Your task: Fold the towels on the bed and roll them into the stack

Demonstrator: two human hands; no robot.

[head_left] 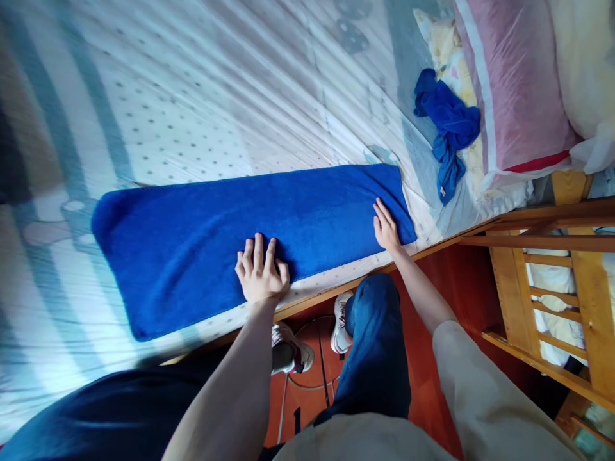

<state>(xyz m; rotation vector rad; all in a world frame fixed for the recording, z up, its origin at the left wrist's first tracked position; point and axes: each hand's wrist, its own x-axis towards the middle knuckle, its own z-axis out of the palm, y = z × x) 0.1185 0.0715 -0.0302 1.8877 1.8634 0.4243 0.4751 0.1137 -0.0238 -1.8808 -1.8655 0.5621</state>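
Note:
A blue towel point(192, 250) lies spread lengthwise along the near edge of the bed, with soft wrinkles toward its left end. My left hand point(262, 272) rests on the towel near its front edge, fingers spread and pointing away from me. Farther right, my right hand point(385, 225) lies flat on the towel close to its right end, fingers stretched out. Neither hand grips anything. A second blue cloth point(449, 118) sits crumpled on the bed beyond my right hand, a small pale tag at its lower end.
Pale patterned bedsheet point(202, 115) covers the bed around the towel. A pink pillow point(521, 83) stands at the upper right. Along the bed's front runs a wooden edge point(446, 242), and a wooden rail frame point(514, 282) rises at right. Cables cross the reddish floor point(312, 358).

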